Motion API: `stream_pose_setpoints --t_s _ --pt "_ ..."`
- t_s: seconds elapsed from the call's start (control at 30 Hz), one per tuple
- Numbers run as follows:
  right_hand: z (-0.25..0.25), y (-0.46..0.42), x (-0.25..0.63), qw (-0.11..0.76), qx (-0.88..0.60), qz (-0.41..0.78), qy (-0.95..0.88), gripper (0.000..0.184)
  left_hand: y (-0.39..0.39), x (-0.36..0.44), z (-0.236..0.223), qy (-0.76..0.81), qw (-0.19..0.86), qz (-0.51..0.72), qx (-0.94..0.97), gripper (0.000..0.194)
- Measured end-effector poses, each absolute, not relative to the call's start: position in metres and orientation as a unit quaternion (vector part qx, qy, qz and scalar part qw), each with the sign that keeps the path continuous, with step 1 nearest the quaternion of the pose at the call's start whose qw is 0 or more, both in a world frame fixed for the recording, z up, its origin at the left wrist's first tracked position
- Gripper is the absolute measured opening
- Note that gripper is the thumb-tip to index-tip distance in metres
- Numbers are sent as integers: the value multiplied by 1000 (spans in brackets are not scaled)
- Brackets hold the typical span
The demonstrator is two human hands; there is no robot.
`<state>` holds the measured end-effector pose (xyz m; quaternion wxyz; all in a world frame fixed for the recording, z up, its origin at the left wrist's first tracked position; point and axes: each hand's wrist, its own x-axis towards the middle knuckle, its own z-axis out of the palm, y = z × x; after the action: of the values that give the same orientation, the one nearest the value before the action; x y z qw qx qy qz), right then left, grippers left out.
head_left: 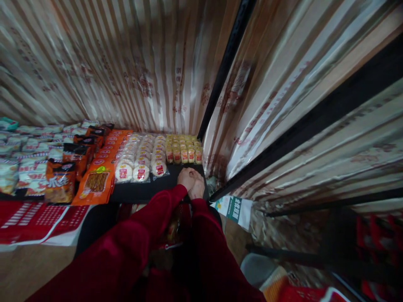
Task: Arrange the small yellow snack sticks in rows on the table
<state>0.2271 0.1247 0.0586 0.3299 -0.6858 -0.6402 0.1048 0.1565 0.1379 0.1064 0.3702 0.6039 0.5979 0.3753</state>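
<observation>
My left hand (187, 178) and my right hand (197, 188) are pressed together over the front part of a black shelf (135, 193). Both have curled fingers, and whatever lies between them is hidden. Just beyond them stand rows of small yellow-wrapped snack packs (184, 155) with red labels. To the left of these are rows of round white crackers (140, 171) in clear wrappers. Dark red sleeves cover both my arms.
Orange snack bags (96, 184), brown-and-black bags (60, 178) and white bags (32, 174) fill the shelf leftward. Printed plastic sheeting (132, 63) hangs behind. Black metal posts (225, 67) rise at the right corner. A red-and-white bag (40, 220) lies below the shelf.
</observation>
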Motion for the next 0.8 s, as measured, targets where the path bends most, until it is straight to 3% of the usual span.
stream_pose_setpoints --t_s 0.5,0.8 --pt "64 38 172 318 -638 135 -688 38 49 95 99 623 337 381 594 28" --pt "43 -2 155 353 -602 114 -707 33 9 67 81 623 299 396 605 28"
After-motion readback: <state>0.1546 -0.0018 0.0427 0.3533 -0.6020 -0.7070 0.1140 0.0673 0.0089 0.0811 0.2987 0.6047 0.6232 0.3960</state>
